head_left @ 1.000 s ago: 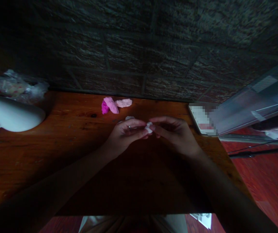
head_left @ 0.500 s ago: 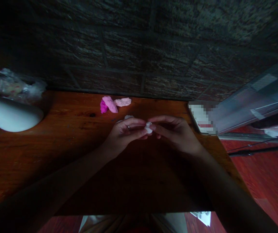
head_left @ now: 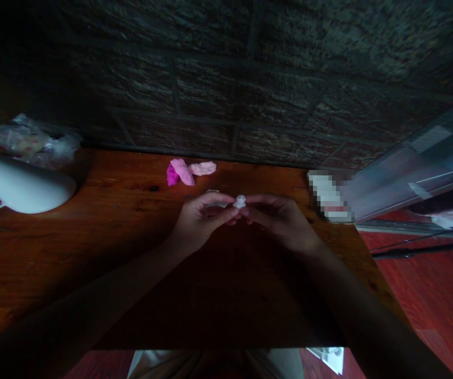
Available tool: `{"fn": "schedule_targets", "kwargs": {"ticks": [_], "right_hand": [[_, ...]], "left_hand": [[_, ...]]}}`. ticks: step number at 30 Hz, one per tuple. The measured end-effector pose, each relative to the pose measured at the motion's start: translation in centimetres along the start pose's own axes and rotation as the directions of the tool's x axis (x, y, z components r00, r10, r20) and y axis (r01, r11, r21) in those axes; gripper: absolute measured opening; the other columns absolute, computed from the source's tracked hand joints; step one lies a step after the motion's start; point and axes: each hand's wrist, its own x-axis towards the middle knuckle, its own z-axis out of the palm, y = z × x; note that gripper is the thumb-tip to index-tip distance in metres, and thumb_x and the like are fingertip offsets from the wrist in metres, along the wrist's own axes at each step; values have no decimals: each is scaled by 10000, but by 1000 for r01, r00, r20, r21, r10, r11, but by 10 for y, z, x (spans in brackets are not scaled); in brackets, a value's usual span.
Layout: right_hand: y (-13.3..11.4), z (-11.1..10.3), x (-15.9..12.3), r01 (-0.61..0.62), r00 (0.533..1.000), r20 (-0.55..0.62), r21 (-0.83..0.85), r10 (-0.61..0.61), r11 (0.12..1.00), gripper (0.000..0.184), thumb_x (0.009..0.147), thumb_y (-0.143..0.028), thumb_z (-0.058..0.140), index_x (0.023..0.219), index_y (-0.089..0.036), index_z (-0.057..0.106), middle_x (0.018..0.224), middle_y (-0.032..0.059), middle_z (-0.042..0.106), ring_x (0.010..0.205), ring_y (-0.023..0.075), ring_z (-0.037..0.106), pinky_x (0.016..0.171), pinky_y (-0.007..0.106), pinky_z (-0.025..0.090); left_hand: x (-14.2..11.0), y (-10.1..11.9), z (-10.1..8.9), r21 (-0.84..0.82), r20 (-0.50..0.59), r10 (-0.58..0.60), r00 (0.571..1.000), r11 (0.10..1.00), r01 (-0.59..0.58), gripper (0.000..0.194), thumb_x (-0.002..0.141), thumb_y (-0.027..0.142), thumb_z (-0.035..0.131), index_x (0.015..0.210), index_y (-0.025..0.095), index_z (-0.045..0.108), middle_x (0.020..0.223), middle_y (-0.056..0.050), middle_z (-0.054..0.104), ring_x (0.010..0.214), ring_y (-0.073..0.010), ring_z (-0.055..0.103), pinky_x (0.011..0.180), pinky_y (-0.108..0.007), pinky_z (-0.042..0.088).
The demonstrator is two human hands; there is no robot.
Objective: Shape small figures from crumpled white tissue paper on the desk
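Note:
My left hand (head_left: 198,220) and my right hand (head_left: 279,218) meet above the middle of a wooden table (head_left: 92,242). Both pinch a small white lump (head_left: 240,201) between their fingertips. A ring shows on a finger of the left hand. Behind the hands, near the wall, lie pink lumps (head_left: 189,171), one bright magenta and two paler. A bit of white material (head_left: 213,192) peeks out just behind my left fingers.
A white rounded object (head_left: 25,185) lies at the table's left edge, with a crumpled clear plastic bag (head_left: 29,139) behind it. A white box (head_left: 329,197) sits at the back right corner. A dark brick wall (head_left: 226,79) runs along the back. Red floor (head_left: 427,284) lies to the right.
The white lump has shifted slightly upward between my fingertips, and my fingers have changed their pinch a little. Nothing else on the table has moved.

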Motion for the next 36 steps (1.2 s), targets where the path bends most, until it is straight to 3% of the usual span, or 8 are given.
{"fn": "schedule_targets", "kwargs": {"ticks": [5,10,13,21,25,31,33,36], "right_hand": [[10,-18,11,71,982,-158,-209,-105,975,232,805,-351,840,1001,-232,808,1066,43,838,942,190,777,876,336,610],[24,-46,29,-18,933,-282,-659,-224,752,172,878,-294,766,1027,-218,808,1092,75,837,974,238,791,947,404,610],[27,-53,33,-55,941,-262,-747,-217,663,146,890,-261,752,1019,-233,816,1068,61,842,975,249,797,958,413,610],[25,-51,32,-58,951,-238,-769,-200,637,203,871,-227,760,1068,-218,808,1057,67,841,930,237,793,927,398,610],[25,-55,32,-57,957,-228,-756,-180,652,245,852,-223,777,1096,-213,794,1067,66,837,934,220,790,909,378,612],[4,-70,15,-153,933,-319,-769,-165,621,207,791,-240,823,994,-207,818,934,69,830,816,241,774,784,368,597],[-5,-62,7,-136,955,-275,-737,-111,662,131,845,-313,779,920,-216,824,874,60,823,781,228,760,749,350,575],[-11,-31,-2,-70,997,-9,-482,75,873,287,853,-466,775,961,-202,810,874,55,817,742,190,740,651,291,549]], "left_hand": [[3,14,-4,155,-49,87,995,985,-79,327,791,366,866,1014,151,760,927,-79,819,748,-190,784,624,-271,652],[11,26,-13,248,-213,255,943,948,-200,229,829,356,821,948,172,754,1076,-87,812,764,-168,773,643,-264,661],[14,29,-14,172,-247,228,942,967,-189,205,824,314,818,968,184,751,1132,-86,802,756,-160,771,625,-259,653],[20,46,-23,35,-331,71,941,997,-63,72,866,241,720,921,194,722,983,-59,816,853,-172,779,644,-217,597],[19,40,-30,367,-145,181,973,923,-117,172,839,347,764,921,195,764,1007,-78,809,889,-221,755,751,-306,603],[14,18,-37,786,115,175,978,586,-198,193,725,362,857,879,252,818,895,-77,805,868,-280,724,774,-320,540],[14,16,-37,772,153,164,975,597,-221,120,757,350,826,829,256,810,853,-65,801,817,-255,715,727,-299,531],[14,18,-34,644,165,85,983,746,-173,155,843,374,745,836,224,785,802,-50,782,713,-201,694,633,-267,522]]}}
